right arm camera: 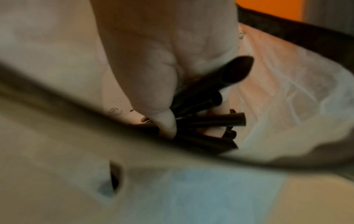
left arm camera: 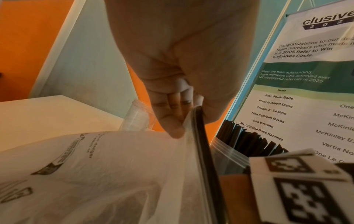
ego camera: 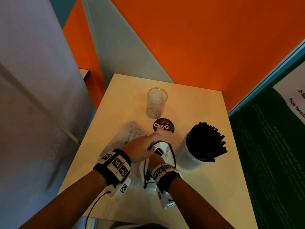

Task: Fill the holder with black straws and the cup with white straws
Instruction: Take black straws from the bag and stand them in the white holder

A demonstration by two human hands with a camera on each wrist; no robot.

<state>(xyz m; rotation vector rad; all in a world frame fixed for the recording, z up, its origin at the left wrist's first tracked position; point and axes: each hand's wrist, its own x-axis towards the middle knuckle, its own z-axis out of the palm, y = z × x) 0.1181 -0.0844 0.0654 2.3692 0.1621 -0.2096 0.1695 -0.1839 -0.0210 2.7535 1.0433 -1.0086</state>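
A white plastic bag (ego camera: 132, 138) with a black-edged mouth lies on the table between my arms. My left hand (ego camera: 142, 147) pinches the rim of the bag (left arm camera: 193, 121) and holds the mouth apart. Inside the bag, my right hand (ego camera: 155, 160) grips a bunch of black straws (right arm camera: 206, 119) between thumb and fingers. To the right stands a white round holder (ego camera: 189, 154) packed with black straws (ego camera: 208, 142). A clear plastic cup (ego camera: 156, 103) stands at the back of the table with no straws in it. White straws are not visible.
A purple round sticker (ego camera: 163, 126) lies on the pale square table (ego camera: 198, 187). An orange wall (ego camera: 198, 38) rises behind, a grey panel (ego camera: 33, 80) at the left, and a green poster board (ego camera: 272, 146) close to the holder at the right.
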